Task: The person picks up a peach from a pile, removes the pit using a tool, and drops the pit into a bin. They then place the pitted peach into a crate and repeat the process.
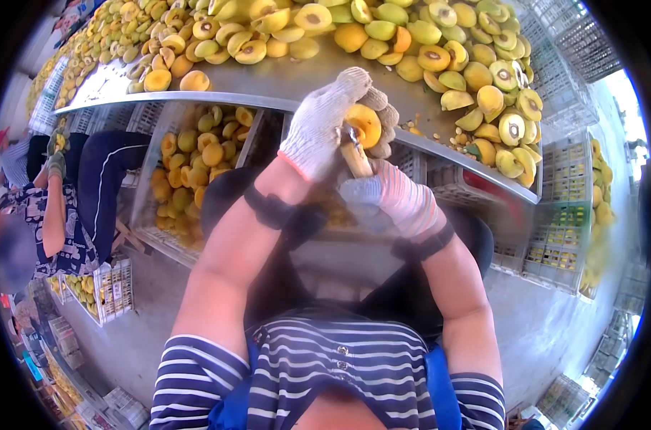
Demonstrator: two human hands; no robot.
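My left hand (324, 123), in a cream knit glove, is closed around a yellow peach half (366, 125) with its cut face turned toward me. In my right hand (397, 201), which wears a striped, pale-fingered glove, is a pitting tool with a wooden handle (355, 156). Its metal tip touches the cut side of the peach, near the centre. The fingers of my left hand hide part of the fruit's rim. Both hands are just past the front edge of the metal table (325, 72).
Heaps of halved peaches (429, 54) cover much of the table. Loose pits (415, 129) lie near its edge. Below stands a crate (148, 193) of peach halves. Stacked crates (555, 244) are at the right. A co-worker (60, 208) sits at the left.
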